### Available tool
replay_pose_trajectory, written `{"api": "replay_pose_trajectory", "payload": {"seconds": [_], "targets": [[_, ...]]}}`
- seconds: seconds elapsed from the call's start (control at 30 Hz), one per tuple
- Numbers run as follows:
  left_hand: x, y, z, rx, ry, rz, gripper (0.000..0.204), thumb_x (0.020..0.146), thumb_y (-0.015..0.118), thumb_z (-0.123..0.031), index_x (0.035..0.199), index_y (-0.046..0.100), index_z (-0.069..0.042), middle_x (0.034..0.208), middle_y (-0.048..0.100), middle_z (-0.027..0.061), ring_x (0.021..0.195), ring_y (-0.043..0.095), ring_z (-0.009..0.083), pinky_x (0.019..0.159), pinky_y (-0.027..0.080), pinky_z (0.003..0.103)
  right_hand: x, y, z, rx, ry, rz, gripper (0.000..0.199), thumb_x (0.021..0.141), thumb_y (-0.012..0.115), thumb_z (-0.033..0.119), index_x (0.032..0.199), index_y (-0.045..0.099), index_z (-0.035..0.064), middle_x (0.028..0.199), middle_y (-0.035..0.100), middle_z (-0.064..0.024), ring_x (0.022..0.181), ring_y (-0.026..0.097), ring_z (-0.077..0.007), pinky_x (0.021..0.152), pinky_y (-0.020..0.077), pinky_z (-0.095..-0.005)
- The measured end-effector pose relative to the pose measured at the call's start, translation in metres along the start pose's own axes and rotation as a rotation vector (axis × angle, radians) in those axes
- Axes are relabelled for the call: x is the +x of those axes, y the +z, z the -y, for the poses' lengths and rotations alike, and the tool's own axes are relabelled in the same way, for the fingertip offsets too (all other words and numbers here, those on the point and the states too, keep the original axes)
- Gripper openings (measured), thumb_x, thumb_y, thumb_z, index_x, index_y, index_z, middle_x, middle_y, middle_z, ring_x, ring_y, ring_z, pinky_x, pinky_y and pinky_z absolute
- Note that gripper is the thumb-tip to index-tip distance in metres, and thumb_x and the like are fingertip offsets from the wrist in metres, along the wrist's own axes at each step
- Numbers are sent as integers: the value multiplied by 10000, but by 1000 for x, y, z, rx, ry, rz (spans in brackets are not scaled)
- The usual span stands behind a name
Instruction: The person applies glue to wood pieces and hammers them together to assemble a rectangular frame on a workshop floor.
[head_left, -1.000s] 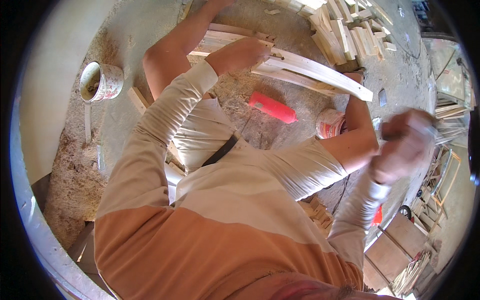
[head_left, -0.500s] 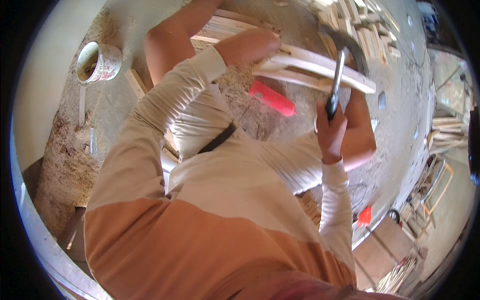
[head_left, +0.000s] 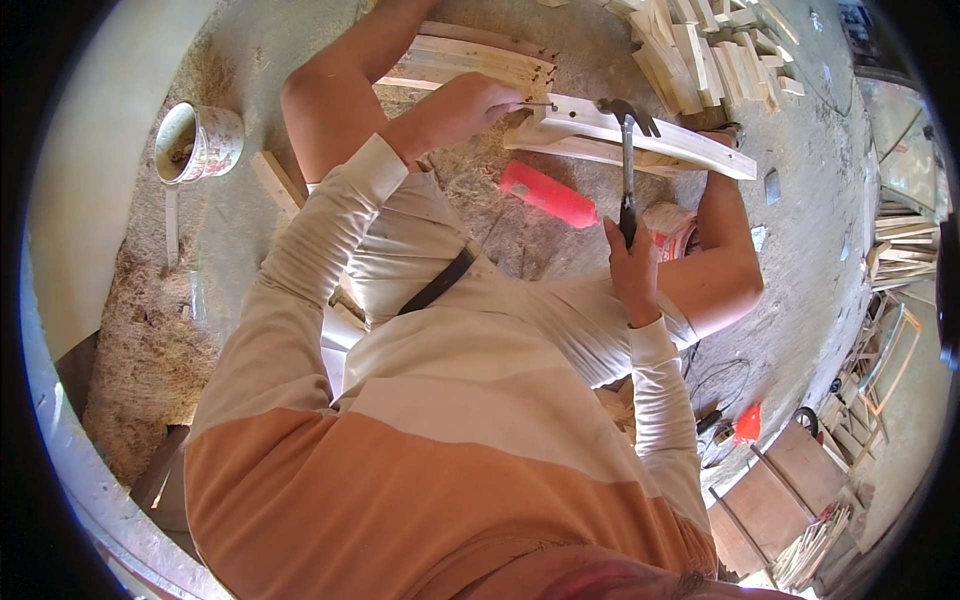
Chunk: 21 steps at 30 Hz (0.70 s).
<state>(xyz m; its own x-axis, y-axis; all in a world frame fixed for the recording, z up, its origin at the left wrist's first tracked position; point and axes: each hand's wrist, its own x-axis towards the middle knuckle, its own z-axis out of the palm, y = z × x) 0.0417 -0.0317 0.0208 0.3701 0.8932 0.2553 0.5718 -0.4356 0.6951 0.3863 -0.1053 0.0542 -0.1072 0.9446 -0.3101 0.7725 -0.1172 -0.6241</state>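
Note:
My left hand (head_left: 468, 108) has its fingertips pinched on a thin nail (head_left: 540, 104) at the left end of a pale wooden frame piece (head_left: 670, 135). The nail points right, over the wood; whether its tip touches cannot be made out. In my right hand (head_left: 632, 272) is a claw hammer (head_left: 628, 170), gripped by its dark handle. Its head is at the far end, in line with the middle of the frame piece, right of my left hand. Dark spots mark the wood beside the nail.
Between my legs lies a red bottle (head_left: 548, 193), with a red-and-white container (head_left: 672, 230) near my right knee. More boards (head_left: 470, 65) with nails lie beyond my left hand. Stacked wood offcuts (head_left: 700, 60) fill the far right. A white bucket (head_left: 215, 140) stands at left among sawdust.
My left hand has drawn back leftward, and the nail at its fingertips now shows. The hammer has swung left and turned, so its claw head shows over the wood.

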Motion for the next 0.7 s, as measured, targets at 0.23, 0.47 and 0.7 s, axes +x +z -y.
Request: {"api": "replay_pose_trajectory", "payload": {"seconds": [0.23,0.47,0.7], "targets": [[-2,0,0,13,8,25,186,931,625,-125,1072,686,-19,915,673,219,821,637,409,715,497,467,0,4,-1,13,3,17,374,961,649,328,915,535,-25,680,545,-178,602,499,-322,587,412,-445],[-2,1,-3,46,9,23,174,908,637,-99,1054,697,-26,908,678,216,812,652,394,723,512,462,-1,-2,3,108,55,84,322,949,667,278,970,559,-24,691,561,-130,621,514,-246,590,425,-405],[0,3,-10,251,22,140,318,833,664,-61,1152,659,-64,848,660,193,814,655,382,719,515,478,1,-43,37,-32,-159,-112,269,934,704,246,982,605,1,696,553,-41,612,452,-114,542,399,-327]]}}
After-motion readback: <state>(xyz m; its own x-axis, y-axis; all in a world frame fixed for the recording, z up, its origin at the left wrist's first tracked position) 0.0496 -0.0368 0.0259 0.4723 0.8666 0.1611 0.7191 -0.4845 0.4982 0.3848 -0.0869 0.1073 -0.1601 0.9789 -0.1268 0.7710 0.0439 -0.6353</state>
